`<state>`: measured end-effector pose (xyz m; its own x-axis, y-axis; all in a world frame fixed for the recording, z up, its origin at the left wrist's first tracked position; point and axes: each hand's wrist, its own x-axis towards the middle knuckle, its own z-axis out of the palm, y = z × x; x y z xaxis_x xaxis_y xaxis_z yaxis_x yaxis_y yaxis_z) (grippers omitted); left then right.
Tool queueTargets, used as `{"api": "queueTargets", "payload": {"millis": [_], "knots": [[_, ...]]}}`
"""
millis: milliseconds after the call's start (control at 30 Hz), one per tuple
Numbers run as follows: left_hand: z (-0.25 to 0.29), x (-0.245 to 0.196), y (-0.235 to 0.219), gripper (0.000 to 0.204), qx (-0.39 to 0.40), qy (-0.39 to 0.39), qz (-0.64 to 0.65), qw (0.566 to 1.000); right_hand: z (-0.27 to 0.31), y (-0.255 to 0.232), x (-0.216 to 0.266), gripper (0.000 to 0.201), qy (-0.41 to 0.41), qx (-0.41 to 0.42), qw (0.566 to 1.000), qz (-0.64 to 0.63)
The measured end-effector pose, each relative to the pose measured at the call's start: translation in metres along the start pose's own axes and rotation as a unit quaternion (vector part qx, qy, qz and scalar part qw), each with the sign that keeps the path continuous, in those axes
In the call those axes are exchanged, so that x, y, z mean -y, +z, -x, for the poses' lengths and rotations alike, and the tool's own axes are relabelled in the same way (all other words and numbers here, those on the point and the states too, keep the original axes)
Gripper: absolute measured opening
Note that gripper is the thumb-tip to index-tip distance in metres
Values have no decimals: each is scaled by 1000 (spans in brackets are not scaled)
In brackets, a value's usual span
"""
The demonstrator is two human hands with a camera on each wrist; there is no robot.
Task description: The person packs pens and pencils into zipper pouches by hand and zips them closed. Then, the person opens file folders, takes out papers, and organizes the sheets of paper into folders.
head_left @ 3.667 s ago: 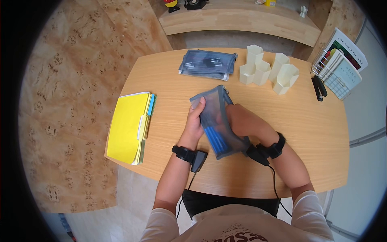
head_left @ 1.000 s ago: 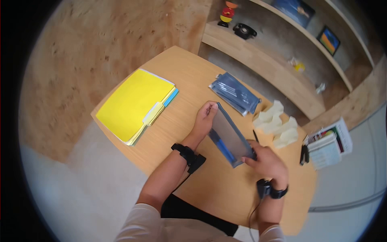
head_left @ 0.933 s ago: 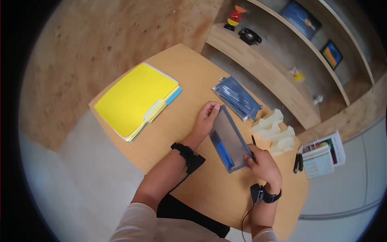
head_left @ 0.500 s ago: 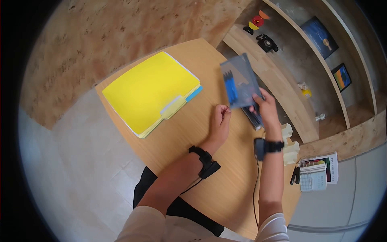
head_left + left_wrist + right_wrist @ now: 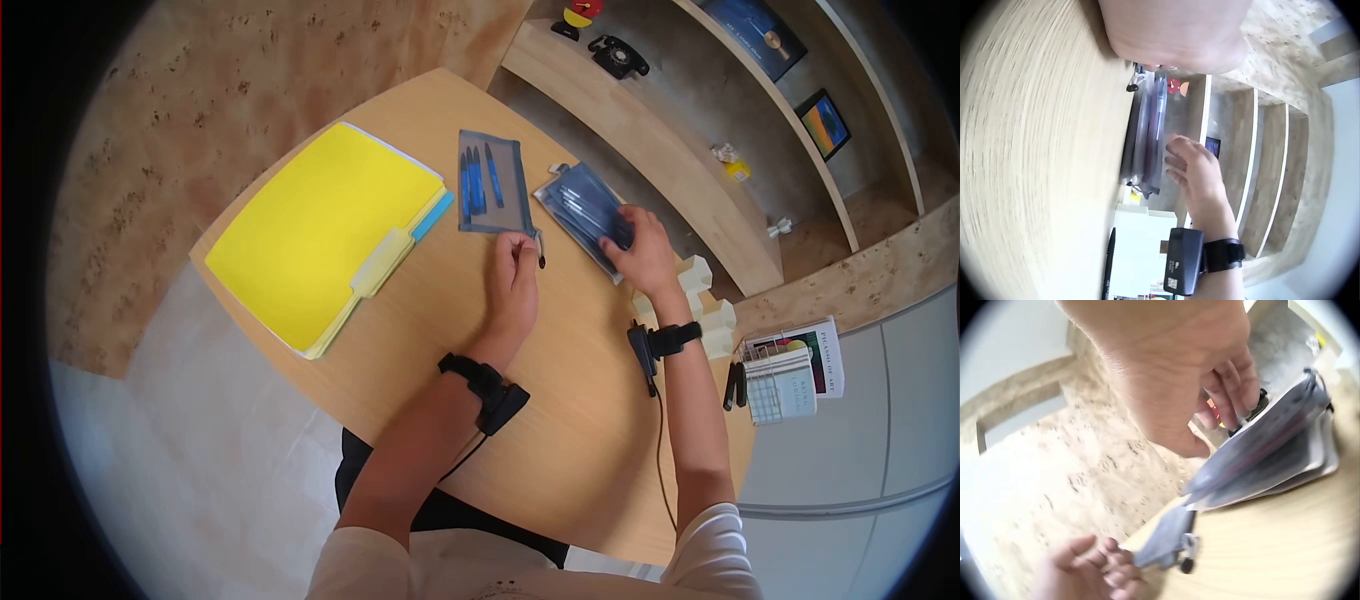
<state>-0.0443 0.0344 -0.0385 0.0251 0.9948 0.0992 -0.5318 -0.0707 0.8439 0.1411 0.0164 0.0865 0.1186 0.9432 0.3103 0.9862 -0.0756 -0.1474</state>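
A translucent grey pouch [image 5: 512, 180] with several blue pens lies flat on the table, right of the yellow folders [image 5: 325, 235]. The left hand [image 5: 514, 285] is just below its zipper end; in the right wrist view the left hand's fingers [image 5: 1124, 575] are loosely curled with nothing visibly held. To the right lies a stack of similar pouches [image 5: 585, 205]. Over its right part is the right hand [image 5: 645, 250], thumb and fingers spread. In the left wrist view the right hand [image 5: 1200, 178] appears beside the stacked pouches [image 5: 1147, 137], with a gap between.
Cream hexagonal holders [image 5: 715, 325] stand partly behind the right hand. Beyond them are a black stapler [image 5: 735, 386] and a wire rack [image 5: 765, 400] with books. A wooden shelf [image 5: 640, 150] with a black telephone [image 5: 618, 57] runs behind the table.
The pouch with blue pens, lifted in the right hand before, now lies on the table left of the stack. The right hand has released it and is over the stack; the left hand stays loosely curled.
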Motion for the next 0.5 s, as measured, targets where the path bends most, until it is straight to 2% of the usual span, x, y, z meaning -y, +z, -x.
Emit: {"api": "queueTargets", "payload": {"millis": [33,100,133,200,267,333,367,433,500], "knots": [[1,1,2,15,3,-4,-4,1000,6,9,-8,55,3,2,1000,1],[2,2,2,15,9,-5,-6,1000,17,27,-20,58,-27,-6,995,98],[1,3,1,15,14,-2,-8,1000,18,27,-18,58,-26,-6,995,97],[-1,3,0,15,26,-4,5,1000,12,28,-14,52,8,31,992,122],[1,2,0,15,36,-10,17,999,7,33,-22,47,12,34,995,94],[0,2,3,12,33,16,20,999,4,35,-27,38,18,20,998,57],[0,3,3,12,32,16,21,999,3,34,-28,38,17,19,998,57],[0,3,5,15,27,15,4,1000,0,26,-31,37,67,36,997,15],[0,3,4,16,31,20,1,999,1,20,-31,37,66,34,997,13]]}}
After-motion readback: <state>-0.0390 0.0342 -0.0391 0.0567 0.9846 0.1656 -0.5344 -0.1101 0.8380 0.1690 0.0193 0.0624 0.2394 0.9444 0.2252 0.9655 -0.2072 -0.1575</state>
